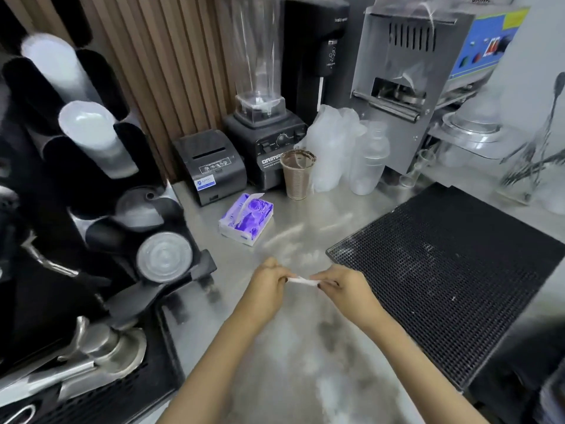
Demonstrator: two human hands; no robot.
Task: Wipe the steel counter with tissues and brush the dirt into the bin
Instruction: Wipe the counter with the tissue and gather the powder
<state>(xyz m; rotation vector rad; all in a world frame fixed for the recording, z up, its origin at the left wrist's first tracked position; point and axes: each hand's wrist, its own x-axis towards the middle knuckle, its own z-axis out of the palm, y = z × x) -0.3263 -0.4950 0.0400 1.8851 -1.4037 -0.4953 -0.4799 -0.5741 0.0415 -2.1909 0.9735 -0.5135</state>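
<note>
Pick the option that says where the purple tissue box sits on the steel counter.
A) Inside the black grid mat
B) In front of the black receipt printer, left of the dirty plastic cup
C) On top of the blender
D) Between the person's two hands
B: the purple tissue box lies on the steel counter just in front of the black receipt printer, with the dirty plastic cup to its right.

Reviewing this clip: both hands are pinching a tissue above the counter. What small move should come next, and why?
Probably lower the tissue flat onto the steel counter and start wiping. The left hand and right hand hold it stretched between them just above the surface, and smudges show on the steel near the wrists.
</note>
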